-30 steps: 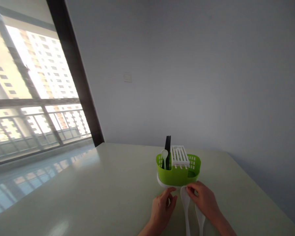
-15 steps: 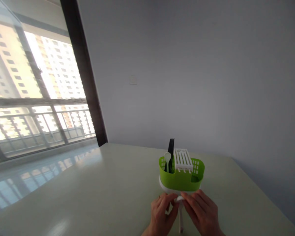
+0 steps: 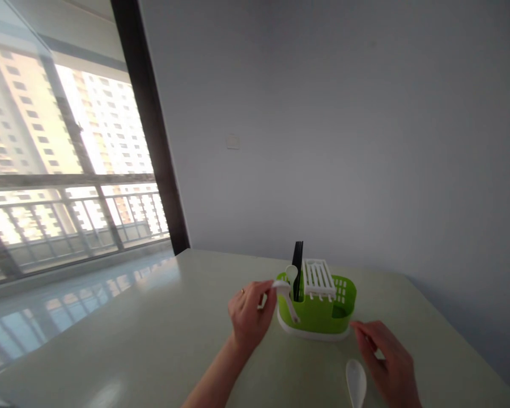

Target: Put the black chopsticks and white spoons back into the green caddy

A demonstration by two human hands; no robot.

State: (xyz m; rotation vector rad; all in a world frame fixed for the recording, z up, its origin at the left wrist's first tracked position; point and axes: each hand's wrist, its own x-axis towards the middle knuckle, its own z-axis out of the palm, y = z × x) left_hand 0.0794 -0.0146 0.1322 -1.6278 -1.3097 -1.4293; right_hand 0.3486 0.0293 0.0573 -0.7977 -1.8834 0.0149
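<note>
Pinched in my left hand [image 3: 253, 311] is a white spoon [image 3: 289, 303], held by its bowl with the handle slanting down in front of the basket. My right hand [image 3: 386, 354] is near the basket's lower right, thumb and forefinger apart, nothing between them. Just left of it, a second white spoon [image 3: 356, 381] lies on the table, its handle cut off by the frame. The green basket [image 3: 318, 318] on its white base holds black chopsticks [image 3: 298, 263] and an upright white spoon [image 3: 291, 274]. A white slatted rack [image 3: 318, 277] sits across its middle.
The pale glossy table [image 3: 174, 328] extends to a grey wall [image 3: 301, 141] behind the basket. A dark-framed window [image 3: 151, 124] with a railing beyond stands at the left.
My left hand has lifted the spoon up and left to the basket's front left. My right hand has let go of it and moved right. The second spoon has come into view.
</note>
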